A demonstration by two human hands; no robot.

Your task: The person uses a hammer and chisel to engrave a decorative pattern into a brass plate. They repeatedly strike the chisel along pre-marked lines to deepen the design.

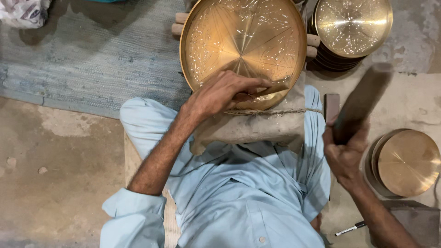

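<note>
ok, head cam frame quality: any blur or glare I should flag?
Head view: the dark mallet in the right hand is smeared by motion blur; the left hand, pressing a small tool to the brass plate, is sharp. Specular glare streaks the plate's engraved lines and the stacked plates at top right. Light is soft, shadows weak; the floor reads clearly.

Round engraved brass plate [243, 43] tilted on padded block; dark mallet [360, 103] raised, blurred.
</note>
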